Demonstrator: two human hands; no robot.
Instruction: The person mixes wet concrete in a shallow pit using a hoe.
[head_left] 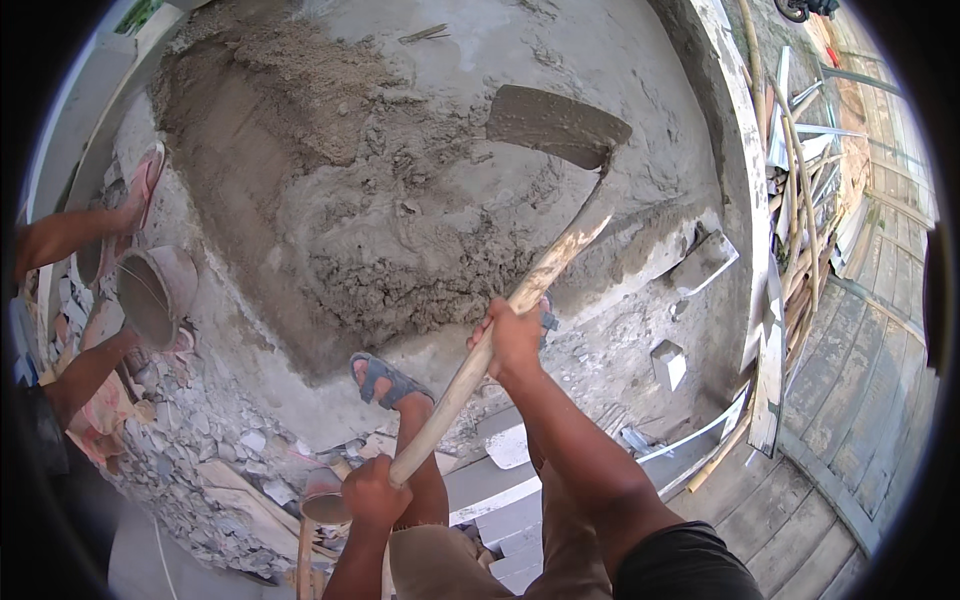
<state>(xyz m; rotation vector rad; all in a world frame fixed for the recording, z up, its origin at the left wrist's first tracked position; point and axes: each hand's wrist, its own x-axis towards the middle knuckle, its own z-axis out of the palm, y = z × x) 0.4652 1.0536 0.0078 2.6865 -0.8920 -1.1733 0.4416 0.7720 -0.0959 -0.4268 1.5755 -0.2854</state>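
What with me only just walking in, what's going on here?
A person grips a long-handled hoe: the left hand is near the end of its wooden handle, the right hand farther up. The broad blade is over wet grey mortar; whether it touches is hard to tell. Brownish sand lies toward the upper left, and another person's legs show beside a bucket at the left.

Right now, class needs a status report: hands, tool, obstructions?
Left hand, right hand gripping hoe. Blade above or on grey mix. Co-worker at left, clear of hoe.
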